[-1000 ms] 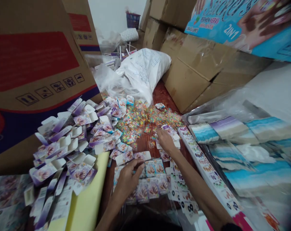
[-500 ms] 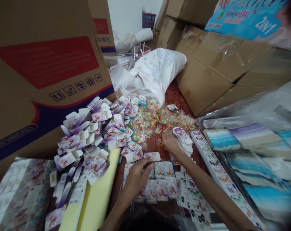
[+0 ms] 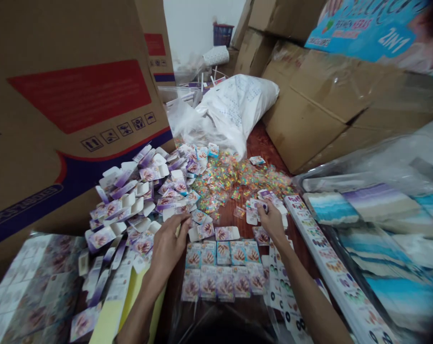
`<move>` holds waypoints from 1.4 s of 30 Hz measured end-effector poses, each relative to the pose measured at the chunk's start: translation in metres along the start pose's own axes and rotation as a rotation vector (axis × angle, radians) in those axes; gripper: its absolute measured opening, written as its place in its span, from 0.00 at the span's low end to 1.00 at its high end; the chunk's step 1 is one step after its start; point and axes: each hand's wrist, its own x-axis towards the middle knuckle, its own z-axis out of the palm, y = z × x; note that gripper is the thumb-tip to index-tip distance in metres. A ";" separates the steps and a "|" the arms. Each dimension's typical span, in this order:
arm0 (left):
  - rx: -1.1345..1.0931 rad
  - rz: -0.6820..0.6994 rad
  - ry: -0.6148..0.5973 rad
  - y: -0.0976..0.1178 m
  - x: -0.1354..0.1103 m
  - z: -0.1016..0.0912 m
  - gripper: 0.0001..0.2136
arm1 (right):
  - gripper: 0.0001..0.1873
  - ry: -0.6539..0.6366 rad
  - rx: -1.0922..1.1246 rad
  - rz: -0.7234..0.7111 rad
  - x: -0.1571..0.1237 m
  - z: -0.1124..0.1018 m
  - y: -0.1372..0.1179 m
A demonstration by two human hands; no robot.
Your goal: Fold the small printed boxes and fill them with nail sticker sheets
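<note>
My left hand [image 3: 169,241] is at the near edge of a heap of small purple-and-white boxes [image 3: 145,200], thumb and fingers apart, with nothing visible between them. On the right, my right hand [image 3: 273,220] pinches a small white printed card [image 3: 252,213] over a loose stack of similar cards [image 3: 280,206]. Between the hands, rows of small filled packs [image 3: 216,282] with hand pictures lie side by side, blue-topped ones behind purple ones. Just beyond them rests an open-flapped small box [image 3: 227,233]. Clear sachets of colourful candy [image 3: 216,184] are spread farther back.
A large carton [image 3: 76,105] stands at left, more cartons [image 3: 309,105] at back right. A white sack [image 3: 238,105] lies behind the candy. A long strip of sticker sheets [image 3: 320,248] runs along the right, beside plastic-wrapped packs [image 3: 377,215]. Yellow card [image 3: 145,291] lies at left.
My left hand has moved left from over the packs to the box heap, uncovering the rows. My right hand has shifted right from beside the sachets to the card stack, now pinching a card.
</note>
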 end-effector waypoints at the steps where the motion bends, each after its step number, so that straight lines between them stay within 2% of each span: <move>1: -0.010 0.018 -0.039 0.002 -0.001 0.006 0.11 | 0.19 0.005 -0.021 0.009 0.004 0.000 0.002; 4: -0.024 0.065 -0.161 0.011 -0.007 0.027 0.11 | 0.16 -0.008 -0.098 -0.008 0.015 0.001 0.008; 7: 0.031 0.109 -0.250 0.016 -0.012 0.041 0.12 | 0.12 -0.073 -0.167 -0.097 0.019 0.006 0.006; 13: 0.100 0.128 -0.293 0.010 -0.016 0.050 0.12 | 0.09 -0.220 -0.257 -0.245 0.012 0.020 -0.005; 20: 0.223 0.145 -0.353 0.010 -0.010 0.064 0.11 | 0.14 -0.254 -0.264 -0.196 0.027 0.026 -0.016; 24: 0.385 0.144 -0.374 0.002 0.010 0.064 0.14 | 0.14 -0.218 -0.161 -0.142 0.034 0.021 -0.014; 28: 0.533 0.201 -0.467 -0.011 0.034 0.063 0.20 | 0.14 -0.146 0.007 -0.083 0.024 0.005 -0.010; 33: 0.621 0.312 -0.639 -0.017 0.059 0.064 0.11 | 0.13 -0.082 0.269 -0.050 -0.008 -0.016 -0.016; 37: 0.639 0.381 -0.710 -0.019 0.067 0.060 0.10 | 0.12 -0.074 0.451 -0.027 -0.034 -0.025 -0.025; 42: 0.654 0.426 -0.702 -0.018 0.066 0.062 0.10 | 0.12 -0.085 0.606 0.049 -0.047 -0.028 -0.038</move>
